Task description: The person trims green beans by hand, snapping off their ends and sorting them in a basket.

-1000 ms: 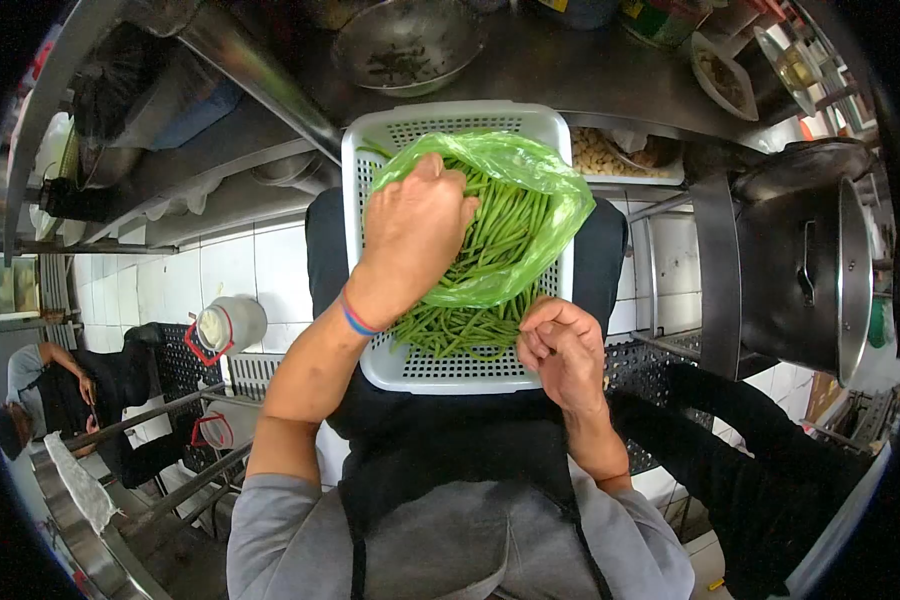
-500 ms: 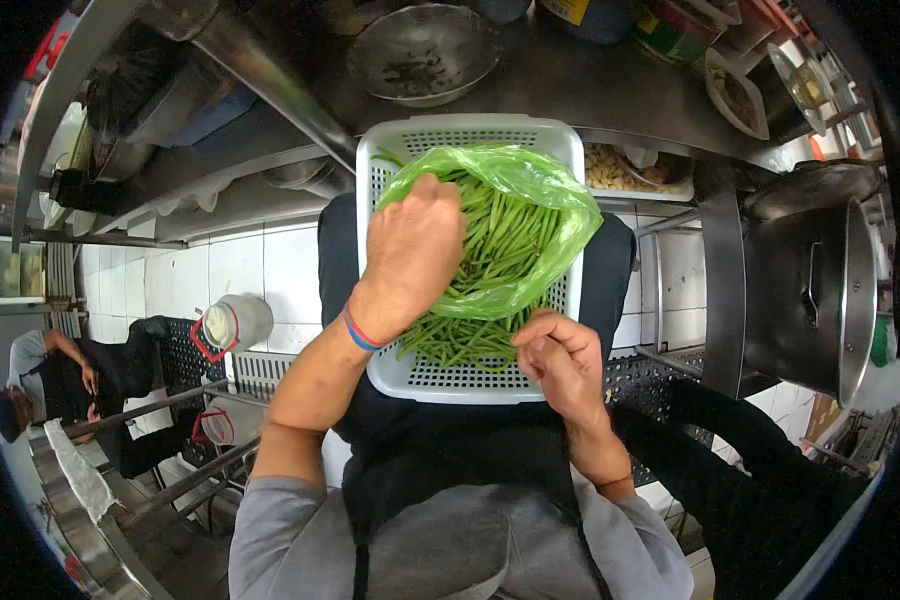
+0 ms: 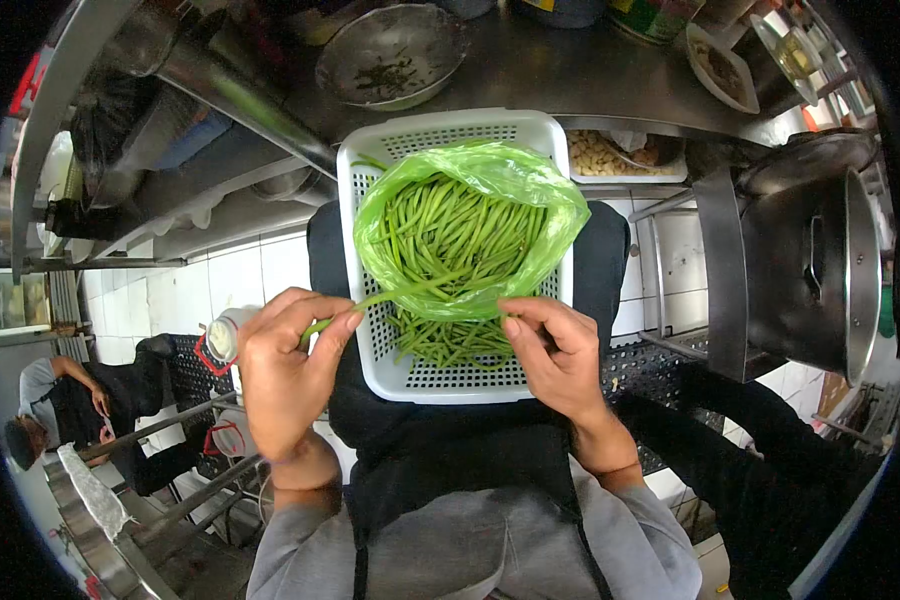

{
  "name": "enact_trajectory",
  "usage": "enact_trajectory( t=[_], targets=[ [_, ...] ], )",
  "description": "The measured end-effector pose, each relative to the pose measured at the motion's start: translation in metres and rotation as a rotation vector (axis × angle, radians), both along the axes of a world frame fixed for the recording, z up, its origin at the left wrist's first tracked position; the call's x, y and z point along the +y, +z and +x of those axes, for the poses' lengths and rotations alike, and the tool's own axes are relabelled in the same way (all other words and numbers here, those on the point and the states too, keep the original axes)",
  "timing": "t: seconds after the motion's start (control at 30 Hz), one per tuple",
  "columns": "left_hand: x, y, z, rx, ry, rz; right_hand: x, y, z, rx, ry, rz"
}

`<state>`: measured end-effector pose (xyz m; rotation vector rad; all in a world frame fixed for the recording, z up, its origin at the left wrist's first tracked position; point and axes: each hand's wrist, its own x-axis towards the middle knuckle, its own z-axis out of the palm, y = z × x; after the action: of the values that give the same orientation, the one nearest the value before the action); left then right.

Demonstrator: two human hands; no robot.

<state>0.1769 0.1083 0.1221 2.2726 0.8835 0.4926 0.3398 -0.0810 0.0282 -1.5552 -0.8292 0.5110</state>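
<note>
A green bean (image 3: 378,298) is pinched in my left hand (image 3: 295,365), at the left edge of the white plastic basket (image 3: 351,235). It slants across the lower rim of a green plastic bag (image 3: 560,225). Long green beans (image 3: 465,230) fill the open bag, which lies in the basket. More short green bean pieces (image 3: 450,342) are in the basket below the bag. My right hand (image 3: 560,360) is closed, thumb against index finger, over the basket's lower right side; I cannot make out what is between its fingertips.
The basket rests on my lap, before a steel counter (image 3: 560,75) bearing a metal bowl (image 3: 392,55). A white tray of pale pieces (image 3: 625,165) stands beyond its right corner. A large pot (image 3: 805,270) is at right. Another person (image 3: 80,400) sits at far left; dark-clothed legs (image 3: 740,440) show lower right.
My left hand has come out of the bag, moving left and toward me with a green bean. My right hand remains near the basket's lower right, its thumb and index finger still together.
</note>
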Motion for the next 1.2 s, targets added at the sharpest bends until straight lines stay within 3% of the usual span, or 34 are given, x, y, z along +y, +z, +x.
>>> enact_trajectory(
  t=[0.1,0.33,0.43,0.6,0.67,0.77,0.83,0.87,0.97,1.2],
  targets=[
    [-0.001,-0.006,-0.011,-0.011,-0.002,-0.029,0.018,0.009,0.002,-0.248,-0.001,0.115],
    [0.006,-0.011,-0.025,-0.015,-0.118,-0.281,0.018,-0.003,0.007,-0.468,0.181,-0.004],
    [0.014,-0.016,-0.033,-0.008,-0.298,-0.507,0.014,-0.009,0.005,-0.474,0.161,0.044],
    [0.037,-0.074,-0.024,-0.205,-0.979,-1.078,0.002,-0.003,0.005,-0.418,0.199,0.110],
    [0.017,-0.104,-0.028,-0.365,-0.786,-1.544,0.001,0.002,0.005,-0.422,0.218,0.144],
    [-0.011,-0.106,-0.011,-0.411,-0.666,-1.636,0.000,0.003,0.005,-0.434,0.226,0.171],
    [-0.014,-0.086,0.004,-0.099,-0.706,-1.396,0.000,0.002,0.005,-0.426,0.213,0.161],
    [-0.018,-0.082,0.009,-0.072,-0.796,-1.280,0.001,0.000,0.004,-0.415,0.201,0.148],
    [-0.020,-0.075,0.009,0.048,-0.570,-1.605,0.001,-0.008,0.002,-0.402,0.164,0.130],
    [-0.022,-0.080,0.004,0.006,-0.386,-1.663,0.003,-0.009,-0.001,-0.395,0.133,0.103]
  ],
)
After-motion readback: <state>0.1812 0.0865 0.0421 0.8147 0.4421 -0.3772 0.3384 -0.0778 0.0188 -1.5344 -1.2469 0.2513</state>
